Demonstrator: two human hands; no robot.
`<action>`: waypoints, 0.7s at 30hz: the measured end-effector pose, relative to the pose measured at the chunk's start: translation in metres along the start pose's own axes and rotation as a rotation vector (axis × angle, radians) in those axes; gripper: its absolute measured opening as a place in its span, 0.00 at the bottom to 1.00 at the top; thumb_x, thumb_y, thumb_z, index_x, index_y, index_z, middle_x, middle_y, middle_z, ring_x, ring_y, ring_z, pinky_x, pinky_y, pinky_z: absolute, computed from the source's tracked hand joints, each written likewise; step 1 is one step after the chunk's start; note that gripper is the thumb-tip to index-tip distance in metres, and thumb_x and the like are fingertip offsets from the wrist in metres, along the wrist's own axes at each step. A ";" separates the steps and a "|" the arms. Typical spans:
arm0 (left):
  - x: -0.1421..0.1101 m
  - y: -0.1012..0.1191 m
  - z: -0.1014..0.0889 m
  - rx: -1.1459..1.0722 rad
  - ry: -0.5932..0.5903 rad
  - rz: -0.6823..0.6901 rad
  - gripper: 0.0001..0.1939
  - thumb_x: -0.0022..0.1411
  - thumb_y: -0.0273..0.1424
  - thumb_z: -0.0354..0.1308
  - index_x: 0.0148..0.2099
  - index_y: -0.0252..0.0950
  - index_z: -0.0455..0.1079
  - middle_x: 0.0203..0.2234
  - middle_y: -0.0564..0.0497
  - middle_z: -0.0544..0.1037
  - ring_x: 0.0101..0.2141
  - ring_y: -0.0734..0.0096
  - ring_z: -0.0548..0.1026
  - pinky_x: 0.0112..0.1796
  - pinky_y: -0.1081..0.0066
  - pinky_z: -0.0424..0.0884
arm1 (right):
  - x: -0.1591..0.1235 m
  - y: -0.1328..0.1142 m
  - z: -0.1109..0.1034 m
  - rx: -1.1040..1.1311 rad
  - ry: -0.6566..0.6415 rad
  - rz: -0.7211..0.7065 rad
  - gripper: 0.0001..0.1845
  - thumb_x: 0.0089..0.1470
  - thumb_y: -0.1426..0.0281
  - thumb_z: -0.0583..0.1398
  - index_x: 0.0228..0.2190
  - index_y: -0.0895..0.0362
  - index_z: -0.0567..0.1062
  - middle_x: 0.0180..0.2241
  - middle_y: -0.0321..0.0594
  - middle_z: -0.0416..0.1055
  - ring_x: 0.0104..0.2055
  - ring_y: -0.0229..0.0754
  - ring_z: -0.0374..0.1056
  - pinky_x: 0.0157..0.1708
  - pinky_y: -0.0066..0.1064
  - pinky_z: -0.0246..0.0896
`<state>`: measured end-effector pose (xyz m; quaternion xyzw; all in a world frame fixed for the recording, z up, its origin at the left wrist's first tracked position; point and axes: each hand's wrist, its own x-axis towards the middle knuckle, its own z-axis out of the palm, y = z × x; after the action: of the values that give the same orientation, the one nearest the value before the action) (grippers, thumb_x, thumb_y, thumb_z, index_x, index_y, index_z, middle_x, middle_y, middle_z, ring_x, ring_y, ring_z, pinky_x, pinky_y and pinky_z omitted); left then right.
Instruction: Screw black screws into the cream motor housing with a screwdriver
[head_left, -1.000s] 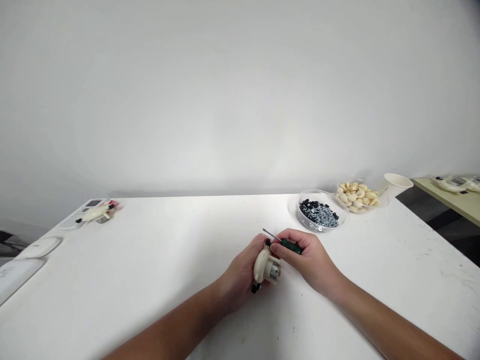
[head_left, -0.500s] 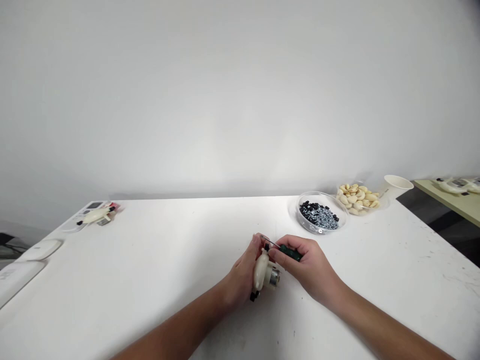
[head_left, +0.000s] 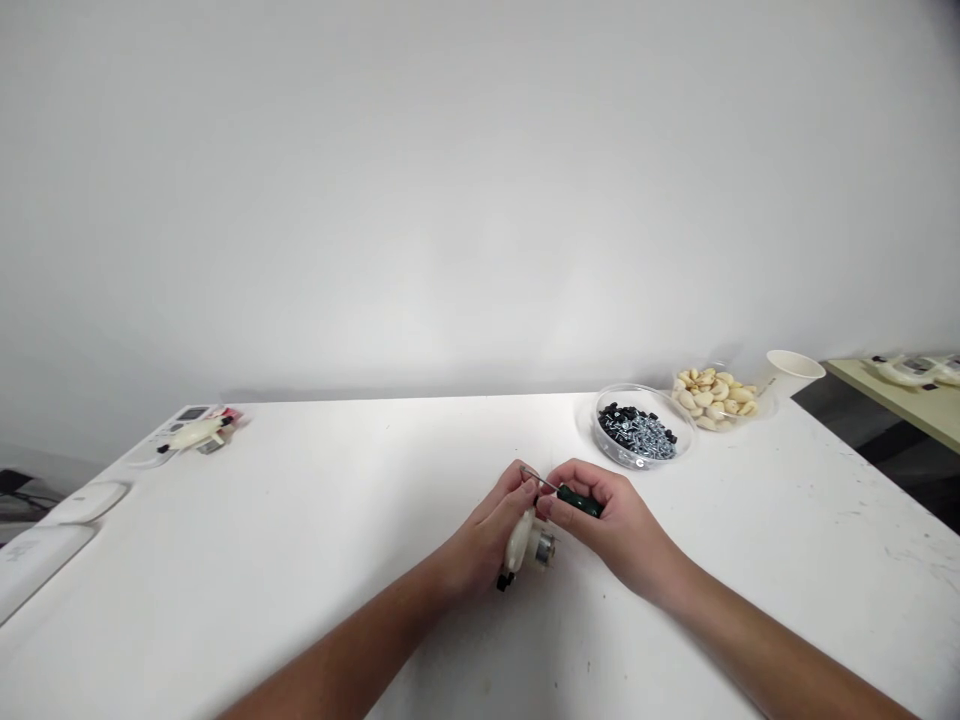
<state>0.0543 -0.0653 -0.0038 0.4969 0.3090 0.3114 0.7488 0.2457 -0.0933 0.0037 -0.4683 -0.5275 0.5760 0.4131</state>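
My left hand (head_left: 487, 535) is closed around a small cream plastic motor assembly (head_left: 517, 540), with its thumb across the upper end. A silver cylindrical motor (head_left: 543, 547) sticks out from its right side, and a black piece (head_left: 505, 581) shows at the lower end. The black piece at the upper end is mostly covered by fingers. In my right hand (head_left: 607, 510) is a screwdriver (head_left: 579, 500) with a dark green handle. Its thin shaft points left, and the tip is by my left fingertips; whether it touches anything I cannot tell. Right fingertips are close beside the assembly's upper end.
Beyond my right hand stands a clear round dish (head_left: 637, 462) of screws and black pieces. Behind it are a tub of cream plastic parts (head_left: 716, 398) and a paper cup (head_left: 793, 372). A similar assembly (head_left: 193, 434) lies far left, near white devices (head_left: 45, 565).
The screwdriver's tip has come from above the assembly to my left fingertips. My left thumb has moved over the upper black piece, and the assembly has turned slightly.
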 end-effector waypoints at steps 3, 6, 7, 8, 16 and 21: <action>0.003 0.009 -0.006 -0.006 0.033 -0.019 0.20 0.73 0.51 0.53 0.41 0.38 0.61 0.32 0.54 0.65 0.25 0.78 0.64 0.25 0.77 0.62 | -0.001 -0.004 -0.010 -0.044 0.040 -0.017 0.10 0.65 0.62 0.63 0.41 0.53 0.70 0.29 0.30 0.66 0.29 0.36 0.59 0.28 0.28 0.52; 0.005 0.018 -0.016 -0.051 0.060 -0.060 0.21 0.72 0.53 0.53 0.42 0.40 0.60 0.34 0.55 0.66 0.24 0.79 0.65 0.20 0.78 0.58 | -0.003 -0.008 -0.016 -0.206 0.040 -0.053 0.04 0.65 0.67 0.61 0.39 0.52 0.69 0.28 0.29 0.62 0.28 0.36 0.56 0.26 0.28 0.50; 0.006 0.020 -0.018 -0.079 0.061 -0.072 0.20 0.71 0.53 0.53 0.43 0.40 0.60 0.34 0.55 0.66 0.24 0.79 0.65 0.20 0.78 0.57 | -0.003 -0.009 -0.016 -0.274 0.033 -0.080 0.03 0.65 0.68 0.61 0.39 0.52 0.69 0.29 0.30 0.63 0.28 0.37 0.58 0.27 0.29 0.52; 0.006 0.021 -0.021 -0.109 0.061 -0.082 0.20 0.71 0.52 0.54 0.43 0.41 0.60 0.34 0.55 0.66 0.24 0.78 0.65 0.20 0.78 0.57 | -0.003 -0.009 -0.016 -0.342 0.029 -0.116 0.03 0.65 0.69 0.61 0.40 0.51 0.70 0.29 0.31 0.66 0.29 0.38 0.60 0.28 0.30 0.54; 0.007 0.023 -0.021 -0.195 0.087 -0.124 0.18 0.72 0.51 0.54 0.43 0.42 0.59 0.33 0.56 0.66 0.25 0.78 0.64 0.20 0.78 0.57 | -0.002 -0.005 -0.016 -0.566 0.115 -0.316 0.08 0.65 0.67 0.61 0.46 0.48 0.77 0.42 0.38 0.79 0.41 0.45 0.74 0.35 0.34 0.66; 0.007 0.023 -0.020 -0.195 0.086 -0.124 0.18 0.72 0.51 0.55 0.43 0.41 0.59 0.33 0.56 0.66 0.25 0.78 0.64 0.21 0.77 0.57 | 0.000 -0.003 -0.017 -0.600 0.110 -0.327 0.09 0.66 0.68 0.61 0.47 0.47 0.76 0.43 0.36 0.79 0.42 0.45 0.75 0.39 0.35 0.68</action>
<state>0.0396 -0.0418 0.0102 0.3879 0.3393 0.3141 0.7973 0.2626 -0.0892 0.0063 -0.5084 -0.7185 0.2954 0.3716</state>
